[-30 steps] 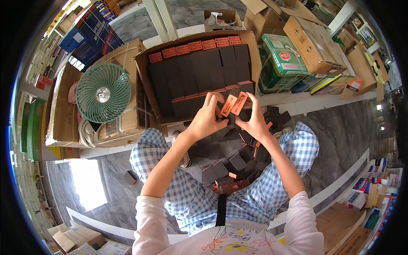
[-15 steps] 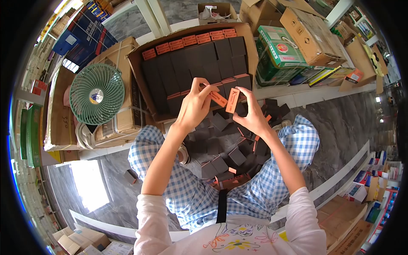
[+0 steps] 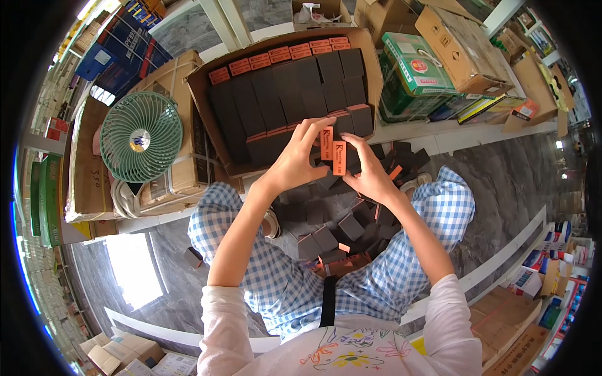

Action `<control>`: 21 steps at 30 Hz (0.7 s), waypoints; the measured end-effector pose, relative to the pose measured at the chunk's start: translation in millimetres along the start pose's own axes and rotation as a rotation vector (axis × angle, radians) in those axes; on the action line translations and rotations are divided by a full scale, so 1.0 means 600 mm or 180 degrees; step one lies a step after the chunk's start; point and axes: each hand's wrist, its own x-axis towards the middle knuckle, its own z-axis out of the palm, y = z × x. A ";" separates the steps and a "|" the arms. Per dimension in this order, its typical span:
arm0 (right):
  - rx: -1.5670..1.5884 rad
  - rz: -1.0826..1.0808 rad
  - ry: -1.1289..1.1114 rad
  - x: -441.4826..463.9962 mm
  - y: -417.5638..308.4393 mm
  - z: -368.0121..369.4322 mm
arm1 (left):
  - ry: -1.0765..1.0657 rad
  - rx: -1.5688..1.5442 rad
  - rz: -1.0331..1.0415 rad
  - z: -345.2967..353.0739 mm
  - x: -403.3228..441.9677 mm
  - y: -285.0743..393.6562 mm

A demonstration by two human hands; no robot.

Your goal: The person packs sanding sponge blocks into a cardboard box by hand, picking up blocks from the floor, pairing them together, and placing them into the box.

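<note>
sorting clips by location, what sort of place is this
Probably a shop stockroom or small warehouse: a large open carton holds rows of orange-ended dark boxes, and more cartons and a printed green box stand around it.

Bright light glares white off the floor (image 3: 172,276), and fisheye edges curve into black.
</note>
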 end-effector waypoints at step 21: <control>-0.0464 -0.0250 0.0337 0.000 0.010 0.002 | 0.0171 0.1192 0.0489 0.032 -0.009 0.005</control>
